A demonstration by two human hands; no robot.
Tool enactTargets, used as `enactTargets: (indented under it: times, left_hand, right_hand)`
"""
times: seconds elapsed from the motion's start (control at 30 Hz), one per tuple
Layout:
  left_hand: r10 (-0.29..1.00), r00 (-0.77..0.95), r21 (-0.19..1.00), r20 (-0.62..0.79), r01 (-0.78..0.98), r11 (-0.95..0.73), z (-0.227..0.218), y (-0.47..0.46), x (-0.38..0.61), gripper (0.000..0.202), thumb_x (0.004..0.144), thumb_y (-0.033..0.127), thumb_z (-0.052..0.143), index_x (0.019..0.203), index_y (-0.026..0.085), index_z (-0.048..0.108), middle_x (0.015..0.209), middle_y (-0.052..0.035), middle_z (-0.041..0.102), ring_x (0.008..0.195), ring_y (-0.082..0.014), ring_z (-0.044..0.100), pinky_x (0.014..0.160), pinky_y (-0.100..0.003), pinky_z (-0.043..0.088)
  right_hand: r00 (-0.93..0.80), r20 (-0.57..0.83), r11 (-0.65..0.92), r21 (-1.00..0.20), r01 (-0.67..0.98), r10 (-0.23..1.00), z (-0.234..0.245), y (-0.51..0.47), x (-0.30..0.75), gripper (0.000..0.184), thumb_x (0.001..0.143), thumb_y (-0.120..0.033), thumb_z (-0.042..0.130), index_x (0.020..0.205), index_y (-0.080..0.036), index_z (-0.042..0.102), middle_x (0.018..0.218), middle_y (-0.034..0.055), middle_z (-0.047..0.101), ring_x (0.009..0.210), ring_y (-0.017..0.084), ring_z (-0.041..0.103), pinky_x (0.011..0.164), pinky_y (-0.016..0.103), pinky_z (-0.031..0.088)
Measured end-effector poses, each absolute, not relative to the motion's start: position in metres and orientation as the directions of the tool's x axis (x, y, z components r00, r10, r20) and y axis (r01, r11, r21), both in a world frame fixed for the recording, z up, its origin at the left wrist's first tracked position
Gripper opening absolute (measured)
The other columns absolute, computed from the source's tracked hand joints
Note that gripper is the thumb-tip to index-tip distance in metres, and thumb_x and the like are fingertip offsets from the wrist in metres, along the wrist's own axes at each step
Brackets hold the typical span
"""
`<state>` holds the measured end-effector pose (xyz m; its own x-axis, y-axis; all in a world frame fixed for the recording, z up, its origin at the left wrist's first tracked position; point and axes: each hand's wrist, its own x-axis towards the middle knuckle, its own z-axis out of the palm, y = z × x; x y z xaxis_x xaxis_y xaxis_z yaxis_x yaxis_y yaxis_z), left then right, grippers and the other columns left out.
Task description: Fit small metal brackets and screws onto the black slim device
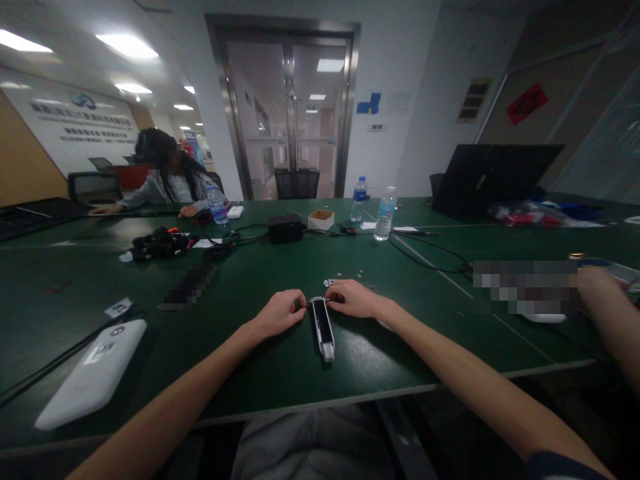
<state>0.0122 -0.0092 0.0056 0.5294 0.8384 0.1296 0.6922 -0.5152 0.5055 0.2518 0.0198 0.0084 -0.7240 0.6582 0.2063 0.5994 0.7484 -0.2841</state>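
Observation:
A long narrow device with a white frame and a dark inset strip [323, 327] lies on the green table, its white tip towards me. At its far end my left hand [281, 313] is closed in a pinch from the left, by a small thin piece that sticks out. My right hand [353, 298] pinches at the same end from the right. What sits between either hand's fingertips is too small to make out. Just beyond my right fingers lies a small silvery plate [329, 283]. Several tiny ring-like parts [361, 273] are scattered behind it.
A white rounded case [95, 373] with a cable lies at left. Further back stand a black box [285, 229], a small open carton [321, 220] and water bottles [385, 215]. At right, a co-worker's arm [607, 310] reaches in; another person [167, 173] sits across at left.

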Motion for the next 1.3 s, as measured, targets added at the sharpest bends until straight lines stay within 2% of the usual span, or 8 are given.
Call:
enactTargets:
  times: [1.0, 1.3]
  left_hand:
    - [0.824, 0.54, 0.459, 0.168, 0.697, -0.551, 0.0034, -0.0087, 0.0126, 0.015, 0.084, 0.027, 0.053, 0.092, 0.017, 0.06, 0.074, 0.0013, 0.056, 0.059, -0.0123, 0.051, 0.056, -0.023, 0.039]
    - [0.811, 0.563, 0.386, 0.159, 0.721, -0.576, 0.0103, -0.0121, 0.0153, 0.012, 0.085, 0.024, 0.052, 0.091, 0.017, 0.059, 0.078, -0.0007, 0.058, 0.066, -0.0145, 0.053, 0.061, -0.025, 0.041]
  right_hand:
    - [-0.713, 0.204, 0.734, -0.317, 0.6, 0.671, 0.0079, 0.0201, 0.2512, 0.016, 0.086, -0.025, 0.059, 0.095, -0.016, 0.067, 0.084, 0.0044, 0.062, 0.072, 0.013, 0.055, 0.064, 0.023, 0.04]
    - [-0.71, 0.19, 0.727, -0.316, 0.61, 0.679, 0.0087, 0.0202, 0.2515, 0.015, 0.085, -0.026, 0.06, 0.094, -0.015, 0.067, 0.083, 0.0044, 0.061, 0.071, 0.013, 0.055, 0.062, 0.023, 0.039]
